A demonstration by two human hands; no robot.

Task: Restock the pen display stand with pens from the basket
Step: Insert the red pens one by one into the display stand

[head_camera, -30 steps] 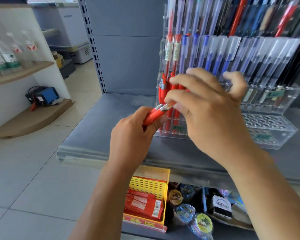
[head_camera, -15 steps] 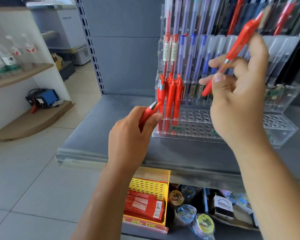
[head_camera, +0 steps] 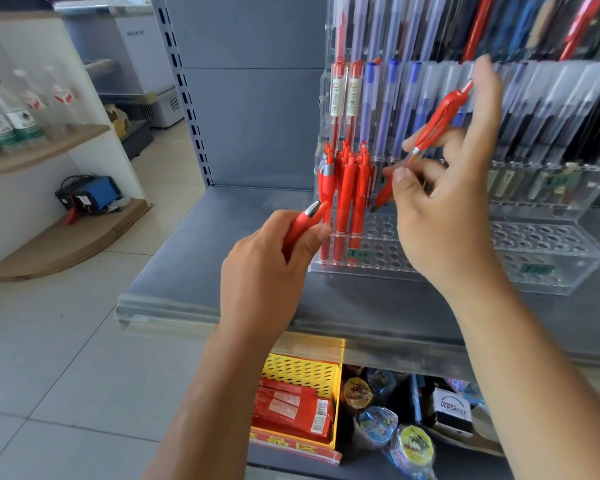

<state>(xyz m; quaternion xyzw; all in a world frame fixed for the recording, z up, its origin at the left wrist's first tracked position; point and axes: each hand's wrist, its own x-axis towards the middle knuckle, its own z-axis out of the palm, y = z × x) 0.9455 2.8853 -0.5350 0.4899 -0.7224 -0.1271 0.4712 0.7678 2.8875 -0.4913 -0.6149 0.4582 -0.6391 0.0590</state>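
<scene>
A clear acrylic pen display stand sits on the grey shelf. Several red pens stand in holes at its front left. My left hand grips a red pen with a silver end, just left of those pens. My right hand pinches another red pen between thumb and fingers, tilted, its tip pointing down-left over the holes beside the standing pens. No basket of pens can be seen.
Upper tiers of the stand hold several blue, clear, black and red pens. Below the grey shelf are a yellow perforated box with red packets and small wrapped goods. A wooden shelf with bottles stands at left.
My right hand took one red pen from my left hand, lifted it to the right, and has now lowered its tip toward the holes. My left hand stayed in place.
</scene>
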